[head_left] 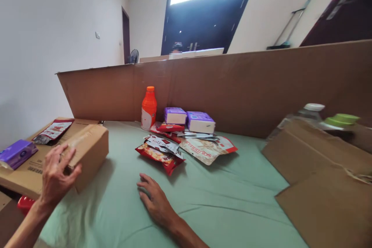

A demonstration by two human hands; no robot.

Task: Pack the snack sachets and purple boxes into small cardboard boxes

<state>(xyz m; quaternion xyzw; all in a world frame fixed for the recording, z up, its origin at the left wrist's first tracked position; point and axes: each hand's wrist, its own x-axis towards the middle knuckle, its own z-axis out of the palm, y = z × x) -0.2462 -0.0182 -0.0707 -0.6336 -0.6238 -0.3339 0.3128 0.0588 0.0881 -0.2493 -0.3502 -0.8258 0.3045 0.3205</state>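
Observation:
My left hand grips the near end of a closed brown cardboard box, fingers over its top and thumb at its side. This box stands at the left edge of the green cloth. My right hand hovers low over or rests on the cloth, holding nothing, with its fingers loosely apart. Beyond it lie a red snack bag with silver-white packets on top and a flat pouch. Behind them are two purple-and-white tissue packs and an orange bottle standing upright.
A tall cardboard panel borders the far side. At left, another purple tissue pack and a dark red pouch lie on flat cardboard. An open cardboard box stands at right, a clear container and green lid showing above it.

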